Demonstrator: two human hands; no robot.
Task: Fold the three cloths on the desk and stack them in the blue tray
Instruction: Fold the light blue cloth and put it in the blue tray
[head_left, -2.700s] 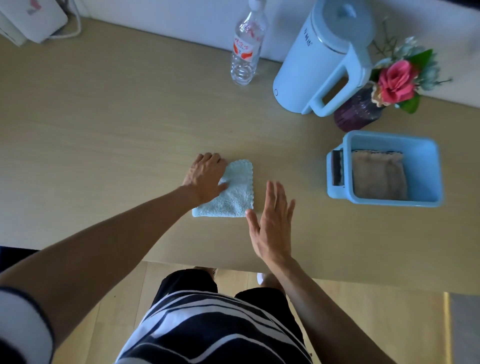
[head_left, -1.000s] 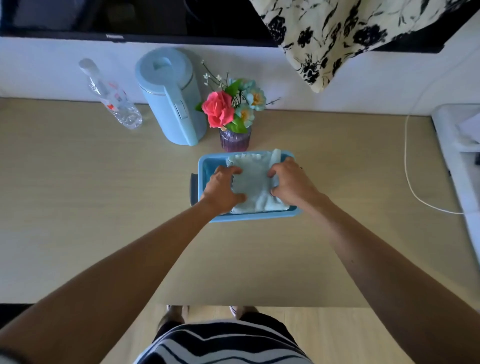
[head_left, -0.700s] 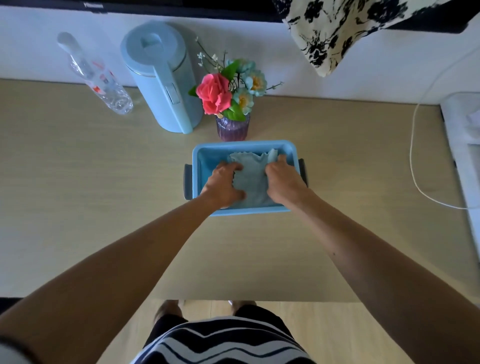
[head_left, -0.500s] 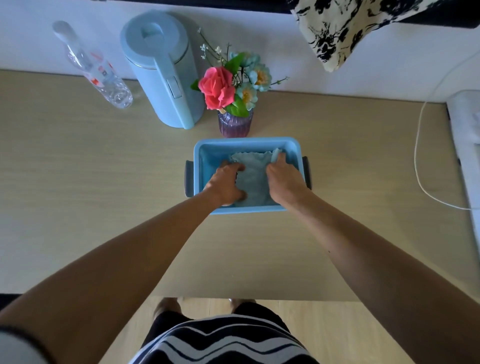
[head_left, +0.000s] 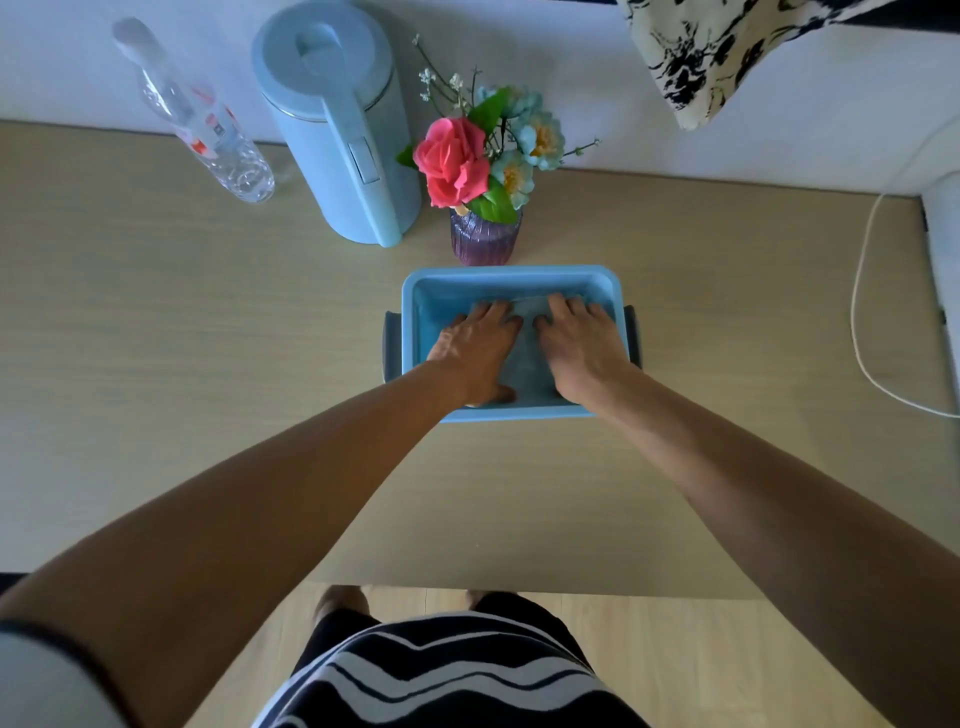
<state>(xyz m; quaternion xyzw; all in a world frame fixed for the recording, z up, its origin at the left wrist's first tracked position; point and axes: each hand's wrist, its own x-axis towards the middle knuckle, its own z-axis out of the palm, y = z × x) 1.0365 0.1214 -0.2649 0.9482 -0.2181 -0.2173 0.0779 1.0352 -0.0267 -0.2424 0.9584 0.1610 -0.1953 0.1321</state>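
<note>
1. Left grip (head_left: 478, 348) and right grip (head_left: 579, 348) lie spread and flat, pressing the folded pale-blue cloth (head_left: 525, 345) down inside the blue tray (head_left: 511, 274).
2. The cloth sits directly under and between both grips, its long axis seemingly running away from the person.
3. Neither grip is nearer; each need only lift straight up.

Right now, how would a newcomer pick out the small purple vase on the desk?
Start at the tall pale-blue kettle at the back of the wooden desk. Just right of it, behind the blue plastic tray, stands the small ribbed purple vase. It alone holds flowers, a pink rose among them.
</note>
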